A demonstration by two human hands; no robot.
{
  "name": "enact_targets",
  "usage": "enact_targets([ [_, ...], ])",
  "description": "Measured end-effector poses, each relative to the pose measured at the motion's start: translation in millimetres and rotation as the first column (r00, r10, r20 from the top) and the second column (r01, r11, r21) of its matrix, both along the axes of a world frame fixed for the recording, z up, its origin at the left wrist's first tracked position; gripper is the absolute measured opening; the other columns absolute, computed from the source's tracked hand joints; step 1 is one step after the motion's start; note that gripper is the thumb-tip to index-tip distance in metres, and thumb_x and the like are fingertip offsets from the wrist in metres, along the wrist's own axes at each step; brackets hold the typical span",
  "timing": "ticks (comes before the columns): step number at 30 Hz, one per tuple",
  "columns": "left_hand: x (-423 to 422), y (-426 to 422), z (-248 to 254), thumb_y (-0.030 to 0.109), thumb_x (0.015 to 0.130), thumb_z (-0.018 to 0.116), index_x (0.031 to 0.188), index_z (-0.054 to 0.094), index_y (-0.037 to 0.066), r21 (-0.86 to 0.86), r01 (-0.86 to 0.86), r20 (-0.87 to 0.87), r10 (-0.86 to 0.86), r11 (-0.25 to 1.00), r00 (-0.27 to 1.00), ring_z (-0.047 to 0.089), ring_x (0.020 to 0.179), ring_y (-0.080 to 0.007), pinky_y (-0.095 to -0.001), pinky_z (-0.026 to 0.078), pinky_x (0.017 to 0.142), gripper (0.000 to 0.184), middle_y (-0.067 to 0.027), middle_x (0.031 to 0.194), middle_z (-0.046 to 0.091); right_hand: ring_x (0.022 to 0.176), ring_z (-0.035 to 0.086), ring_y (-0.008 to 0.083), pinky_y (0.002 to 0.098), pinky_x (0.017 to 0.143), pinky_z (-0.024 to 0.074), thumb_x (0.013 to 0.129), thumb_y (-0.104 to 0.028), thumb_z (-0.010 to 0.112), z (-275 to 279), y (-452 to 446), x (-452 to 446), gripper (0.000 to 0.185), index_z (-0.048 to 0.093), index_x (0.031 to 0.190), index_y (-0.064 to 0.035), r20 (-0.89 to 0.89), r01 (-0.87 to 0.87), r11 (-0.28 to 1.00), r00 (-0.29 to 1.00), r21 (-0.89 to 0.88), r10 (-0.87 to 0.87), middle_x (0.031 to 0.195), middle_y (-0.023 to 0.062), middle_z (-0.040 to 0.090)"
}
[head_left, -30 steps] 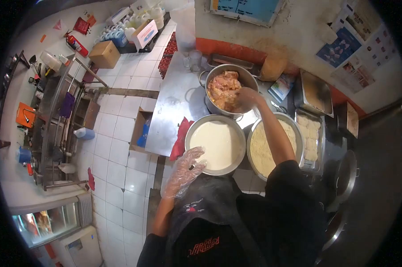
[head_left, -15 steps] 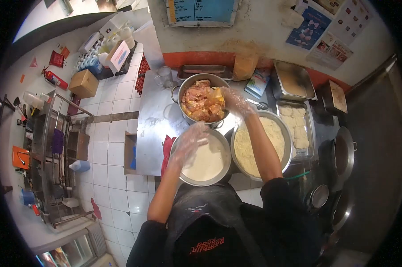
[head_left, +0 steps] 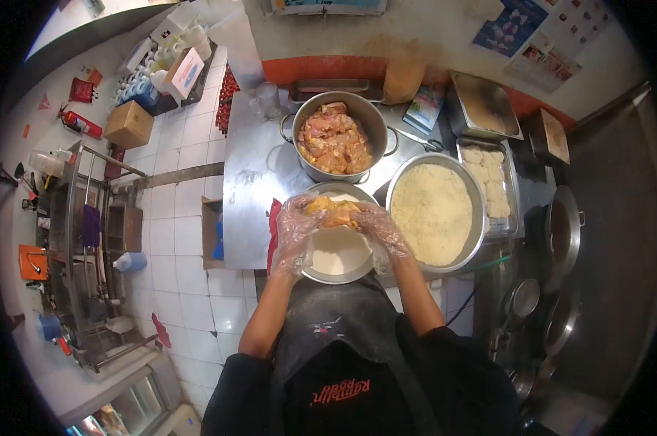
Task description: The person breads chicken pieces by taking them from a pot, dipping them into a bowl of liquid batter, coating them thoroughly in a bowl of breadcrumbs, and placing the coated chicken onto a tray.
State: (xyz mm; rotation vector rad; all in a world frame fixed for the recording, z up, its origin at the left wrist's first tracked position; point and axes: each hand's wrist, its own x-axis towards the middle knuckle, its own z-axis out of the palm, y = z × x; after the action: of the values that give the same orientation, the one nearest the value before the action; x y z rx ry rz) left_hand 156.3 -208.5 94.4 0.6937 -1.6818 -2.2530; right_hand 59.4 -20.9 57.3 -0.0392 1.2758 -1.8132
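Note:
A piece of raw marinated chicken [head_left: 333,211] is held between my two hands, above a round metal bowl of white flour [head_left: 339,251]. My left hand [head_left: 296,227], in a clear plastic glove, grips its left end. On the right end, my right hand [head_left: 381,229] is closed in a similar glove. Beyond the bowl stands a large metal pot [head_left: 378,131] with more marinated chicken pieces [head_left: 334,139] inside. To the right sits a wide bowl of pale yellowish crumbs [head_left: 432,211].
Behind the crumbs, a metal tray [head_left: 514,218] holds coated pieces in rows. Scissors [head_left: 426,142] lie near the pot. Deep steel pans [head_left: 486,109] stand at the back right, and a glass jug [head_left: 268,100] at the back left. Round pans [head_left: 561,243] are at far right.
My right hand has come from the pot toward me with a chicken piece. My left hand has closed on the piece too, over the flour bowl. The view has shifted slightly.

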Motion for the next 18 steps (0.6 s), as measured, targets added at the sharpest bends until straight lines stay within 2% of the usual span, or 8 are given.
enact_targets([
  [1, 5, -3, -27, 0.003, 0.082, 0.082, 0.116, 0.060, -0.001, 0.026, -0.018, -0.027, 0.019, 0.999, 0.999, 0.065, 0.098, -0.0181, -0.0308, 0.058, 0.085, 0.041, -0.0113, 0.111, 0.066, 0.102, 0.067, 0.0164, 0.0271, 0.087, 0.0548, 0.093, -0.019, 0.074, 7, 3, 6, 0.044, 0.061, 0.126, 0.0057, -0.083, 0.090, 0.990, 0.993, 0.111, -0.081, 0.114, 0.0108, 0.070],
  [5, 21, 2, -61, 0.000, 0.081, 0.080, 0.116, 0.061, -0.001, 0.115, -0.043, -0.040, 0.048, 0.992, 0.998, 0.066, 0.096, -0.0194, -0.0318, 0.057, 0.084, 0.039, -0.0121, 0.109, 0.067, 0.096, 0.069, 0.0159, 0.0266, 0.084, 0.0547, 0.093, -0.018, 0.073, 22, 6, 20, 0.039, 0.066, 0.122, 0.0067, -0.232, 0.137, 0.970, 0.969, 0.202, -0.089, 0.107, 0.0107, 0.072],
  [6, 24, 1, -68, 0.000, 0.081, 0.080, 0.116, 0.061, -0.001, 0.119, -0.036, -0.037, 0.041, 0.992, 0.998, 0.066, 0.096, -0.0194, -0.0318, 0.057, 0.084, 0.039, -0.0121, 0.109, 0.067, 0.091, 0.069, 0.0156, 0.0269, 0.081, 0.0550, 0.093, -0.017, 0.071, 20, 7, 23, 0.035, 0.068, 0.119, 0.0069, -0.356, 0.167, 0.948, 0.932, 0.270, -0.063, 0.103, 0.0109, 0.073],
  [8, 26, -4, -74, 0.001, 0.081, 0.080, 0.112, 0.062, -0.003, -0.266, 0.072, -0.027, -0.082, 0.961, 0.996, 0.066, 0.098, -0.0202, -0.0346, 0.056, 0.086, 0.036, -0.0119, 0.107, 0.067, 0.086, 0.070, 0.0152, 0.0272, 0.078, 0.0552, 0.093, -0.015, 0.069, 13, 5, 28, 0.033, 0.070, 0.117, 0.0071, -0.472, 0.204, 0.920, 0.881, 0.334, -0.024, 0.099, 0.0111, 0.074],
  [11, 25, -7, -75, 0.002, 0.081, 0.076, 0.108, 0.062, -0.003, -0.437, 0.142, 0.089, -0.114, 0.888, 0.989, 0.067, 0.097, -0.0244, -0.0383, 0.055, 0.087, 0.031, -0.0140, 0.102, 0.068, 0.081, 0.070, 0.0152, 0.0296, 0.073, 0.0556, 0.089, -0.015, 0.071, -14, -5, 32, 0.029, 0.073, 0.111, 0.0046, -0.561, 0.303, 0.842, 0.828, 0.446, -0.001, 0.094, 0.0121, 0.075],
  [13, 27, -12, -89, 0.002, 0.082, 0.074, 0.107, 0.063, -0.002, -0.515, 0.174, 0.108, -0.138, 0.839, 0.985, 0.068, 0.097, -0.0281, -0.0397, 0.055, 0.087, 0.028, -0.0160, 0.102, 0.067, 0.076, 0.070, 0.0186, 0.0337, 0.070, 0.0552, 0.083, -0.019, 0.074, -25, -12, 35, 0.029, 0.075, 0.103, 0.0019, -0.728, 0.405, 0.754, 0.671, 0.518, 0.140, 0.089, 0.0155, 0.075],
  [16, 36, -15, -89, 0.003, 0.084, 0.069, 0.106, 0.063, 0.000, -0.670, 0.179, 0.092, -0.158, 0.721, 0.983, 0.068, 0.095, -0.0347, -0.0428, 0.054, 0.084, 0.023, -0.0189, 0.101, 0.066, 0.075, 0.071, 0.0241, 0.0372, 0.071, 0.0544, 0.078, -0.024, 0.075, -30, -25, 39, 0.030, 0.075, 0.097, -0.0007, -0.682, 0.396, 0.642, 0.676, 0.657, 0.280, 0.086, 0.0176, 0.073],
  [18, 41, -18, -85, 0.003, 0.085, 0.066, 0.105, 0.062, 0.001, -0.744, 0.140, 0.054, -0.149, 0.653, 0.987, 0.067, 0.094, -0.0375, -0.0444, 0.053, 0.083, 0.020, -0.0198, 0.101, 0.066, 0.075, 0.070, 0.0257, 0.0379, 0.071, 0.0541, 0.078, -0.024, 0.075, -47, -26, 41, 0.029, 0.075, 0.095, -0.0014, -0.736, 0.432, 0.654, 0.607, 0.621, 0.299, 0.085, 0.0175, 0.073],
])
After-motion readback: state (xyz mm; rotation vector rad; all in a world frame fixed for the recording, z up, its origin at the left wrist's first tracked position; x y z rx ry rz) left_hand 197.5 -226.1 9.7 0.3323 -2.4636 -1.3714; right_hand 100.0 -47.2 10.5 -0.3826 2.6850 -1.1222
